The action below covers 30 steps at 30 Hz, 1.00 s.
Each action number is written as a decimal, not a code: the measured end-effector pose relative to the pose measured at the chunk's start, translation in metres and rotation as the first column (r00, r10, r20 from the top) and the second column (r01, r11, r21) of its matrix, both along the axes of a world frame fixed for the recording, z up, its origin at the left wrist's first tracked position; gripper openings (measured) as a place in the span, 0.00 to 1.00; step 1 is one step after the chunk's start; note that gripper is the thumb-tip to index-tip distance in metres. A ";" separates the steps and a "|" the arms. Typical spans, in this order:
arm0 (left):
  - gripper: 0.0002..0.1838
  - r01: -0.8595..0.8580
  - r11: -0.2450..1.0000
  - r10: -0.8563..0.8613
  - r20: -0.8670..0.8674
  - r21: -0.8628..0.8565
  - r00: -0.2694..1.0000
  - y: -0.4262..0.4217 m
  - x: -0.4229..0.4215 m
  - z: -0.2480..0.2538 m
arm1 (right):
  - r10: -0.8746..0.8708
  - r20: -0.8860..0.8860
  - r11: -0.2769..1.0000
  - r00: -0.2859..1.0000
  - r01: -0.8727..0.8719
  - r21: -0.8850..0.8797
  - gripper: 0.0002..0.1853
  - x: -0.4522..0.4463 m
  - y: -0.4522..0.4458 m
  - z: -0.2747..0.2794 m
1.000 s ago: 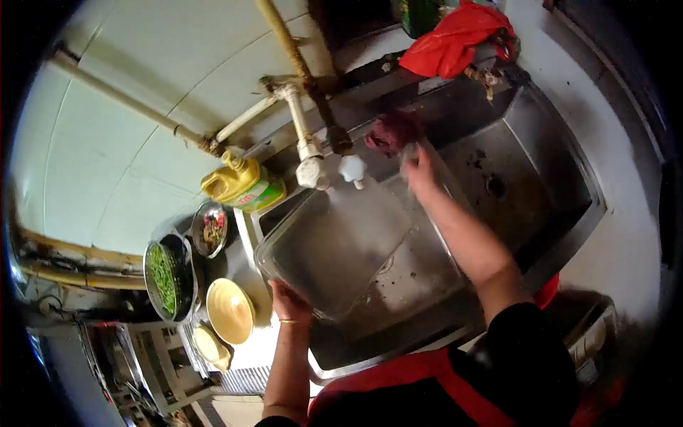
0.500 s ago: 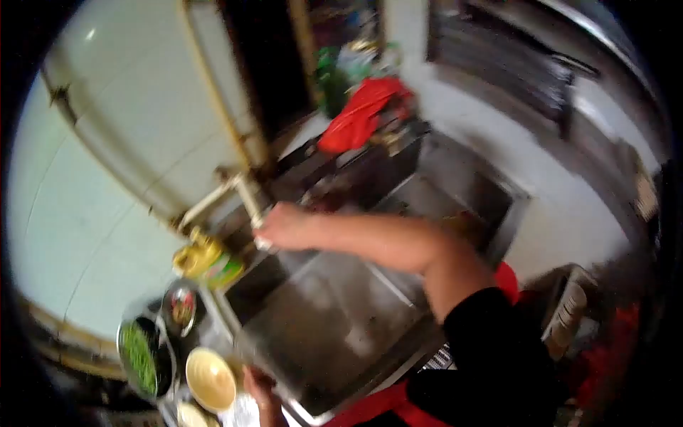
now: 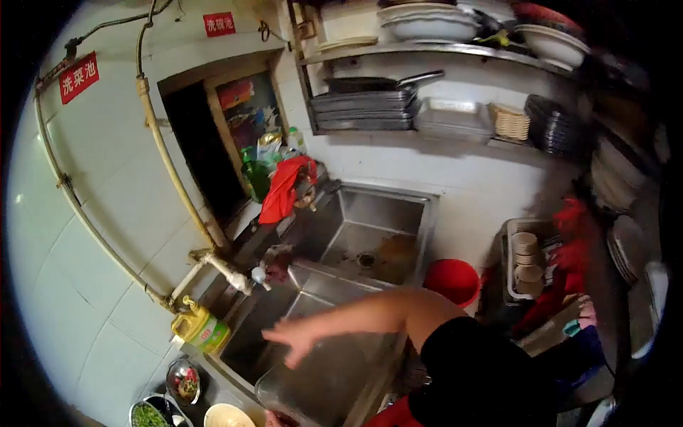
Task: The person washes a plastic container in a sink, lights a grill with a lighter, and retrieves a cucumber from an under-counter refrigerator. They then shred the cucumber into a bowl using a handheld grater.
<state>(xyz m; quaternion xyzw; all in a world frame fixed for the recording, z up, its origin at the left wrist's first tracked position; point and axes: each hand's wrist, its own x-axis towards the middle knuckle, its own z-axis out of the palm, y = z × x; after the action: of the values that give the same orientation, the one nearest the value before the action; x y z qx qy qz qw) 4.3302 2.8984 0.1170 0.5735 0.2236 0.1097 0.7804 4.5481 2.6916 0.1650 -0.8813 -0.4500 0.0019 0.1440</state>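
Note:
My right hand (image 3: 292, 338) hangs over the near basin of the metal sink (image 3: 370, 398), its fingers apart and nothing in them. Just beyond it is the tap (image 3: 252, 280), with a pale knob and spout, on a pipe along the wall; hand and tap are apart. Only a sliver of my left hand (image 3: 274, 420) shows at the bottom edge, beside a cream bowl (image 3: 228, 415); its fingers are mostly hidden. The near basin looks wet and brownish at the bottom.
A yellow jug (image 3: 201, 329) stands at the sink's left corner. Near it are a bowl of chopped red and pale food (image 3: 183, 383) and a pot of greens (image 3: 148, 415). A red bucket (image 3: 453, 281) sits right of the sink. Shelves (image 3: 455, 50) hold dishes and trays.
My right hand has let go of the tap and moved down over the near basin, its fingers spreading. The view has shifted, bringing the shelves into sight and my left hand almost out of it.

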 end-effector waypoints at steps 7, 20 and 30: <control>0.24 0.111 0.889 -0.218 0.200 0.444 0.955 -0.007 0.007 0.050 | 0.018 0.199 0.993 0.980 0.006 -0.115 0.37 -0.100 -0.056 0.118; 0.33 0.103 0.889 -0.279 0.348 0.447 0.895 -0.120 -0.022 0.052 | -0.521 0.847 0.850 0.107 0.158 0.503 0.40 -0.117 -0.460 0.344; 0.29 0.027 0.890 -0.114 0.165 0.456 0.980 -0.171 -0.055 0.005 | -0.661 0.745 0.626 -0.092 0.480 0.615 0.45 -0.096 -0.541 0.294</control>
<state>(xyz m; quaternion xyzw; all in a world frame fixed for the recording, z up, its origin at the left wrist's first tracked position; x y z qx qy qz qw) 4.2749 2.7275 0.1216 0.7336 0.0966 0.1836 0.6471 4.4526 2.1508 0.4587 -0.7722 -0.0132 -0.6259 -0.1085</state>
